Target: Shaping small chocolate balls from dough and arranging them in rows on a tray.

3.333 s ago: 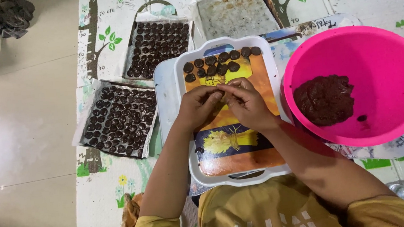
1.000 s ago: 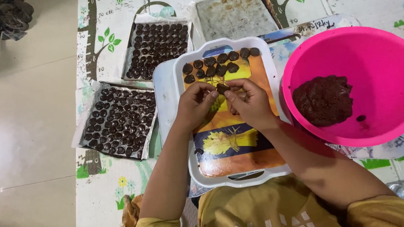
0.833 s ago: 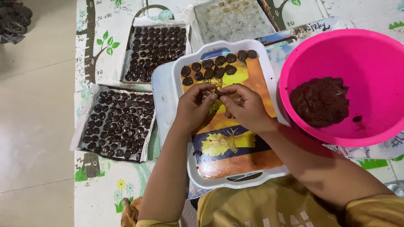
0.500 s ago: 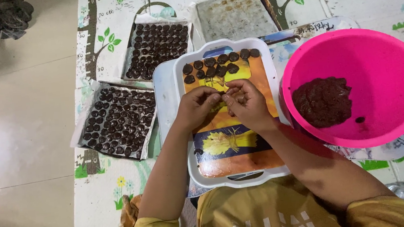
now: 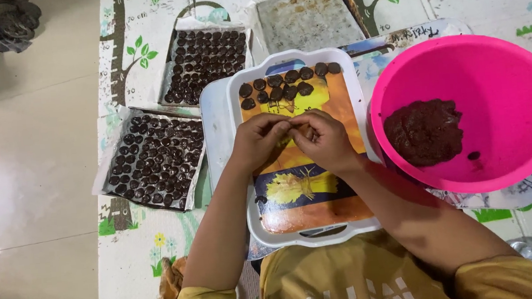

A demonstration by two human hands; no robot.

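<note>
A small dark brown lump of dough (image 5: 291, 127), too hidden to judge its axis, sits pinched between both hands above the white rectangular plastic tray (image 5: 351, 91); left hand (image 5: 259, 140) and right hand (image 5: 323, 139) fingers close on it, as half a second ago; the round pink plastic bowl (image 5: 503, 77) lies just right.

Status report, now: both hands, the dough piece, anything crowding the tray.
Left hand and right hand pinched together over white tray, fingertips meeting. Dough piece hidden between them. Dark pieces line tray's far end; pink bowl close right.
</note>
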